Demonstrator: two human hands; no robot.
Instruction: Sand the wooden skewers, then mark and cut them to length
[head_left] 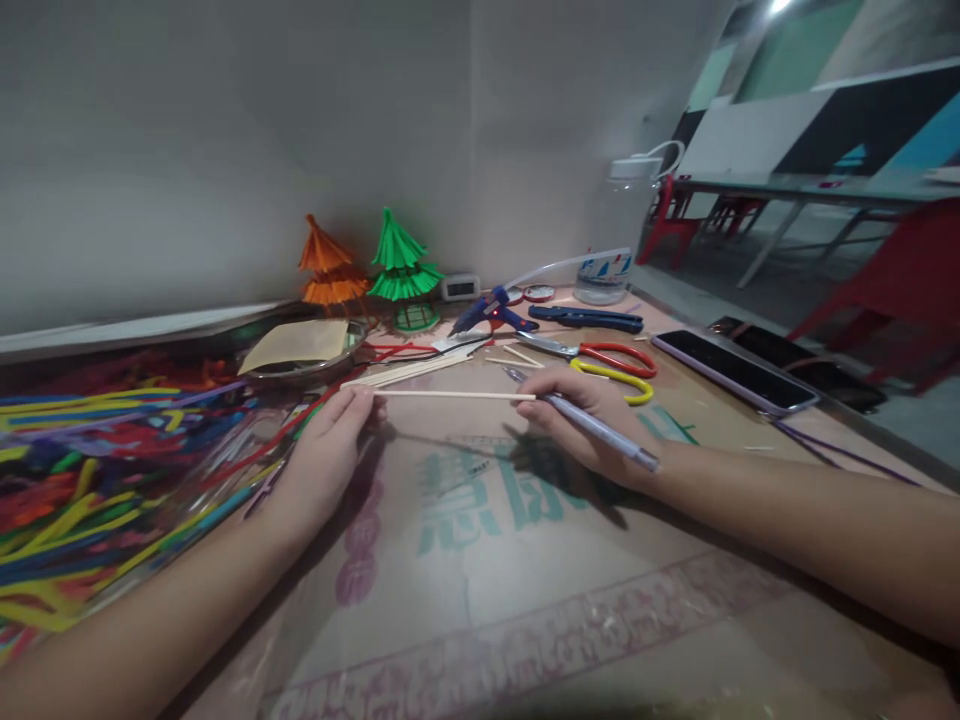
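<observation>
A thin pale wooden stick [450, 395] stretches level between my two hands, above the printed work surface [480, 580]. My left hand [341, 425] pinches its left end between thumb and fingers. At the other end, my right hand [574, 410] pinches the stick with thumb and forefinger. A light purple pen [607, 435] also rests in my right hand, its tip pointing away toward the back left. Just beyond the stick lies a bundle of similar wooden sticks [420, 370]. Scissors [615, 357] with red and yellow handles lie close behind my right hand.
Colourful pipe cleaners [75, 500] heap up at left, beside a dish [300, 368] with paper. Orange [328, 265] and green [405, 265] trees stand behind. A blue glue gun [484, 310], blue cutter [585, 318], water bottle [606, 280] and phone [735, 372] lie toward the back and right.
</observation>
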